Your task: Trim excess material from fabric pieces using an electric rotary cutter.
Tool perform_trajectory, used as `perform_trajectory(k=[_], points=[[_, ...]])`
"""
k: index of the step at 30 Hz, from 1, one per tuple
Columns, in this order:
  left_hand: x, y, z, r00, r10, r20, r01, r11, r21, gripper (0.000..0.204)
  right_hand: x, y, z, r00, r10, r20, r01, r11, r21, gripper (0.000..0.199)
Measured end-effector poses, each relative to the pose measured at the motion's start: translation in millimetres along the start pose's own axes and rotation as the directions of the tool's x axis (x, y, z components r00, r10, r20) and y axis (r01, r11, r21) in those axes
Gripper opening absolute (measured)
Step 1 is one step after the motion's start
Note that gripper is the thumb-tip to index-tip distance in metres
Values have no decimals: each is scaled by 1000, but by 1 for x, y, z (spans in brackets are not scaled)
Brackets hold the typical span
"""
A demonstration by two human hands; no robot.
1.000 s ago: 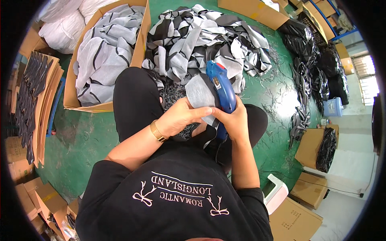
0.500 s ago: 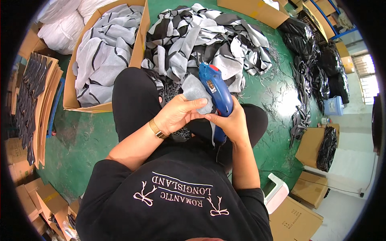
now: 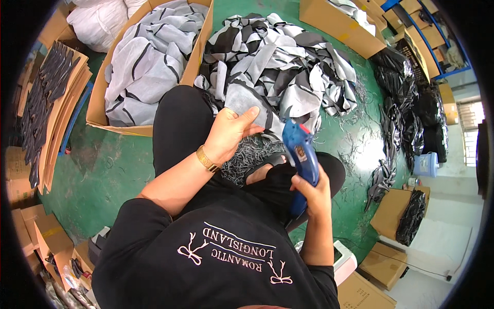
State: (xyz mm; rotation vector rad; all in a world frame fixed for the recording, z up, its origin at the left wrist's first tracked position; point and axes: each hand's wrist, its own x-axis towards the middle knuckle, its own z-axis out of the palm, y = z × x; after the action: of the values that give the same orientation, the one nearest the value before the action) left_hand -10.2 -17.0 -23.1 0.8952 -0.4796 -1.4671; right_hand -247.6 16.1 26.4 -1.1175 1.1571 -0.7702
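My left hand (image 3: pixel 229 135), with a gold watch on its wrist, pinches a grey fabric piece (image 3: pixel 246 99) with a dark edge between thumb and fingers. This piece hangs in front of the fabric pile (image 3: pixel 278 56), and its far end is hard to tell from the pile. My right hand (image 3: pixel 315 194) is wrapped round a blue handheld electric cutter (image 3: pixel 303 157) with a red patch near its far end. The cutter stands apart from the left hand, over my right leg. Its blade cannot be made out.
Thin dark trimmings (image 3: pixel 247 157) lie on the floor between my legs. At the left stands a cardboard box (image 3: pixel 203 49) full of grey fabric. Black plastic bags (image 3: pixel 393 72) line the right side. A white and dark object (image 3: pixel 346 262) is beside my right elbow.
My hands have moved apart. The cutter has come away from the fabric, toward me and to the right. The left hand has moved slightly away from me with the fabric. The view has shifted.
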Motion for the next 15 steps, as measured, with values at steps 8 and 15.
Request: perform_trajectory(k=[8, 15], points=[[1, 1, 18, 998, 59, -35, -61, 997, -40, 15, -10, 9, 4, 998, 48, -36, -54, 983, -177, 34], [-6, 8, 25, 998, 47, -44, -48, 999, -16, 15, -9, 12, 3, 998, 39, -41, -46, 979, -198, 33]])
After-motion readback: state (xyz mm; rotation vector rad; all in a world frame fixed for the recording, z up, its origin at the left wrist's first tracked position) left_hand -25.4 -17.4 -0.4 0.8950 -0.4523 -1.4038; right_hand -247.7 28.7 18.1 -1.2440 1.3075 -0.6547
